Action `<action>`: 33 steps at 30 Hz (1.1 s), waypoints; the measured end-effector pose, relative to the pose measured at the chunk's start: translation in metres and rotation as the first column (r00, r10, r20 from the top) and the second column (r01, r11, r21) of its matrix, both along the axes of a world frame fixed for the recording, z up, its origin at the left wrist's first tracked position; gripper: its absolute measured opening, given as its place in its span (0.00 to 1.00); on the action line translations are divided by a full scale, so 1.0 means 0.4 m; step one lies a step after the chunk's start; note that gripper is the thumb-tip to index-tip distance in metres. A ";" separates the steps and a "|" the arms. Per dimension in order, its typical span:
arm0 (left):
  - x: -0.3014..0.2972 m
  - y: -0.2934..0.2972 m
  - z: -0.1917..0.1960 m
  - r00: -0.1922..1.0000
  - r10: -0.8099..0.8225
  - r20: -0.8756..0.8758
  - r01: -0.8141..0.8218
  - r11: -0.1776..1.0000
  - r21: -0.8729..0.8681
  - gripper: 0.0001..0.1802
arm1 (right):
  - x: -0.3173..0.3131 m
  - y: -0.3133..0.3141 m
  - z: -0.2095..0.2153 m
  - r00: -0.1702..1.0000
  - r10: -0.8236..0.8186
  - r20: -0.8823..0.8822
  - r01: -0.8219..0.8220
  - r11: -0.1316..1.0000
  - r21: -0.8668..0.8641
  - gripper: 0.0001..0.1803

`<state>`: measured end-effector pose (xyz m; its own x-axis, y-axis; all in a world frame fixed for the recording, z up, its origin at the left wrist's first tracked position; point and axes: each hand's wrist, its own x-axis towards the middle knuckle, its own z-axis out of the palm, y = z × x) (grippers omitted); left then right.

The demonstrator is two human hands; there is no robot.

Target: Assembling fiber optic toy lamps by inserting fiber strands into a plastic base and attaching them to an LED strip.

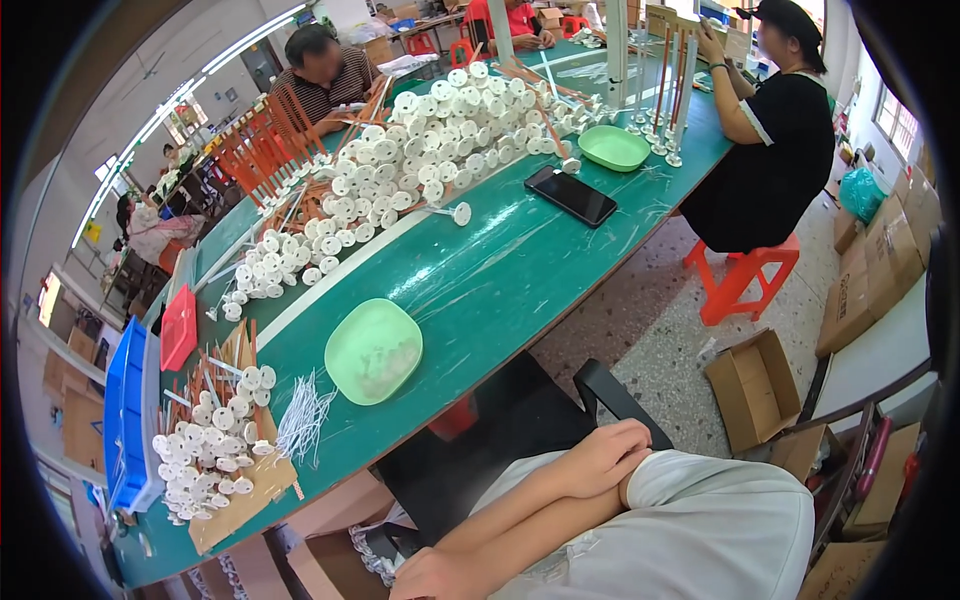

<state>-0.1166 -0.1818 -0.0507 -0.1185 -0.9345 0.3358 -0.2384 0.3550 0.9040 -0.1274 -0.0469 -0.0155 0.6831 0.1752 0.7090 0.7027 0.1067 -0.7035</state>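
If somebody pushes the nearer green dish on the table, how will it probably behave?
The green dish would probably slide rather than tip, since it looks wide and low on a shiny table. It may feel light for its size, as its walls look thin. Its pale contents might shift, as no lid covers them.

This looks like a workshop — one with handwork laid out in bulk. A long green counter [500, 270] carries a great heap of white disc-ended pieces [450, 120], and a person in black [770, 150] and a person in stripes [350, 80] sit along it. The red plastic stool [750, 275] (hardly office furniture), the cardboard boxes [885, 270] beside the speckled floor [650, 285] and the strip light [250, 38] overhead fit too — as do more people [150, 225] in the background.
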 end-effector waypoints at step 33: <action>0.045 0.006 -0.001 0.970 -0.082 0.228 0.075 0.996 0.039 0.12 | 0.015 0.005 -0.009 0.999 0.037 0.007 -0.036 0.997 -0.075 0.07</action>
